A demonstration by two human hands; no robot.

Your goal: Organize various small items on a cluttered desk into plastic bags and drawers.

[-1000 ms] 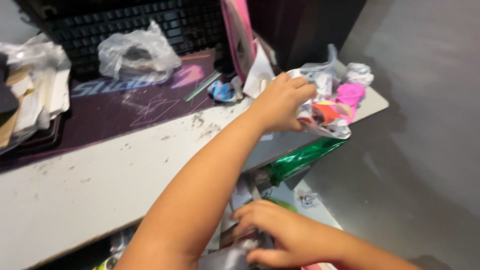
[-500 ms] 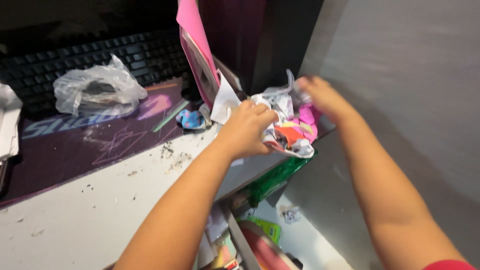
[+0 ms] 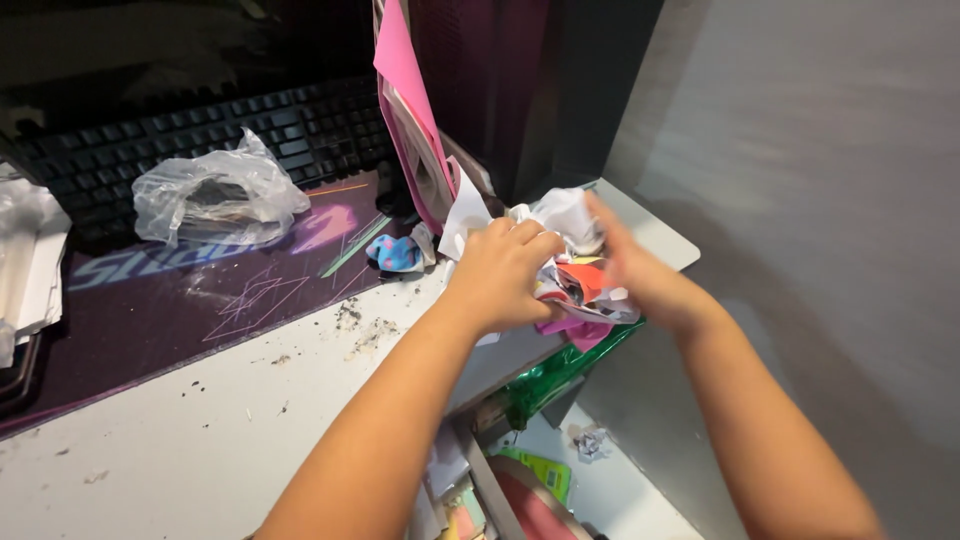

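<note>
Gathering a wad of crumpled paper scraps (image 3: 575, 275) at the desk (image 3: 200, 430) corner, both hands' fingers clenched it; light, loose, best cupped from both sides.

So packaging-wise: there's a crumpled clear plastic bag (image 3: 218, 196) sitting on the purple mat by the keyboard, and a shiny green foil wrapper (image 3: 556, 368) hanging just under the counter edge. Bottom of the shot shows a small lime-green packet (image 3: 540, 468) lying flat down there.
</note>
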